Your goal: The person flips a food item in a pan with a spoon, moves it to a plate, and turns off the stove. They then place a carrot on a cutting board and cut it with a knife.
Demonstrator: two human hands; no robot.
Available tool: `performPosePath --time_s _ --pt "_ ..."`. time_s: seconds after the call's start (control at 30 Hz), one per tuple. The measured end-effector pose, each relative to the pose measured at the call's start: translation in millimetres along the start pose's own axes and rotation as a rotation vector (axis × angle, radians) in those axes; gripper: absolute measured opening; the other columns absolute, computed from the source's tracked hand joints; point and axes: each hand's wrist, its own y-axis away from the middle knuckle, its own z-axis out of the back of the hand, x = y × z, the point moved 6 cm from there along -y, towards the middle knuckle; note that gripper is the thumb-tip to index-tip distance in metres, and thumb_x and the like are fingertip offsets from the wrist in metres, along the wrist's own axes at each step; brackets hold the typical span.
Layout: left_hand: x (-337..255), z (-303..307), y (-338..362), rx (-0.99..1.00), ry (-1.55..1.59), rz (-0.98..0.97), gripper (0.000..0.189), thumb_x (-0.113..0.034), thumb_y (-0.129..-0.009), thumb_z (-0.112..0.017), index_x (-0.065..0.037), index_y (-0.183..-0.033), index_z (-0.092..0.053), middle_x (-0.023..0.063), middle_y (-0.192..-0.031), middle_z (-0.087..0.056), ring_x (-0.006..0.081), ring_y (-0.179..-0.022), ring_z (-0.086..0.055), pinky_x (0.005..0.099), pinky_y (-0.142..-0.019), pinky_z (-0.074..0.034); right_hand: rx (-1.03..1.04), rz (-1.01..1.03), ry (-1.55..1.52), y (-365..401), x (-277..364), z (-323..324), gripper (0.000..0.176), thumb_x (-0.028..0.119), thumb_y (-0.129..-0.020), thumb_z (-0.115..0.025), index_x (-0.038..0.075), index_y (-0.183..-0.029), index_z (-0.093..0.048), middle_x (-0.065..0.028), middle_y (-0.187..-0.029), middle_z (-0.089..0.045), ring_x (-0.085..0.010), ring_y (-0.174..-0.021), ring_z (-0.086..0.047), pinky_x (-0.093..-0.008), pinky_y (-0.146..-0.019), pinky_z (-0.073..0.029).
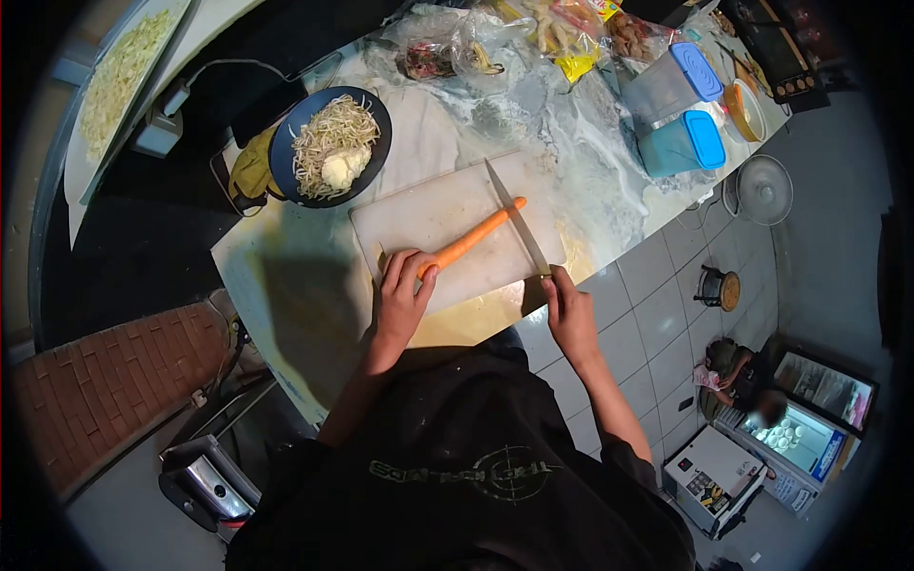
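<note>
A long orange carrot (473,236) lies diagonally across a white cutting board (400,214). My left hand (405,295) grips the carrot's near left end, fingers curled around it. In my right hand (571,314) is the handle of a long knife (521,224), whose blade crosses the carrot near its far right tip. Whether the blade has gone into the carrot cannot be made out. Behind the board's left side stands a dark plate (283,157) holding bean sprouts (328,128) and a pale yellowish lump (345,168).
Plastic bags of food (562,33) lie along the counter's back edge. Two lidded containers (666,86) (681,145) stand at the right. A white plug adapter (160,131) is at the left. A person (743,376) sits far off at the lower right, beside a lit display case.
</note>
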Motion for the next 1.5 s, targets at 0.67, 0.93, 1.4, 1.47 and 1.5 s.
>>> performPosePath --time_s 0.67,0.93,1.4,1.47,1.5 --pt "7.6 -1.0 3.4 -0.021 0.042 0.073 0.011 -0.004 -0.089 -0.065 -0.002 -0.101 -0.063 0.0106 -0.093 -0.06 0.03 -0.086 -0.058 0.0404 -0.075 -0.048 0.163 0.083 -0.108 19.5 28.2 -26.6 0.018 0.019 -0.099 -0.057 0.004 -0.109 -0.058 -0.0269 -0.066 -0.056 -0.047 -0.067 -0.059 -0.0512 -0.056 -0.043" --pt "6.3 0.5 0.6 -0.041 0.015 0.049 0.01 -0.002 -0.089 -0.065 -0.002 -0.099 -0.064 0.0096 -0.091 -0.06 0.0284 -0.083 -0.058 0.0397 -0.074 -0.047 0.024 0.039 -0.069 5.3 13.0 -13.3 0.022 0.018 -0.1 -0.055 0.002 -0.114 -0.059 -0.0274 -0.067 -0.057 -0.047 -0.069 -0.061 -0.0484 -0.056 -0.045" --pt "3.7 1.9 0.0 -0.027 0.025 0.045 0.014 -0.006 -0.087 -0.069 -0.001 -0.1 -0.065 0.01 -0.094 -0.059 0.0278 -0.085 -0.058 0.039 -0.074 -0.048 0.011 -0.031 -0.082 13.9 15.3 -15.0 0.019 0.017 -0.101 -0.053 0.002 -0.113 -0.057 -0.0263 -0.067 -0.056 -0.0473 -0.065 -0.058 -0.048 -0.054 -0.043" --pt "-11.2 7.0 -4.0 -0.064 -0.036 -0.047 0.024 -0.008 -0.082 -0.077 0.0 -0.102 -0.067 0.0101 -0.093 -0.059 0.0275 -0.083 -0.059 0.0385 -0.075 -0.05 0.097 -0.037 -0.125 21.1 20.2 -21.9 0.02 0.018 -0.101 -0.054 0.003 -0.114 -0.057 -0.0263 -0.067 -0.056 -0.0471 -0.065 -0.059 -0.0478 -0.054 -0.043" --pt "-9.9 5.7 -2.2 -0.062 -0.036 -0.046 0.024 -0.008 -0.082 -0.077 0.0 -0.102 -0.067 0.0101 -0.093 -0.059 0.0275 -0.083 -0.059 0.0385 -0.075 -0.05 0.109 0.016 -0.123 24.3 19.1 -28.0 0.021 0.018 -0.1 -0.055 0.004 -0.116 -0.057 -0.0259 -0.066 -0.056 -0.0468 -0.064 -0.059 -0.0479 -0.054 -0.043"
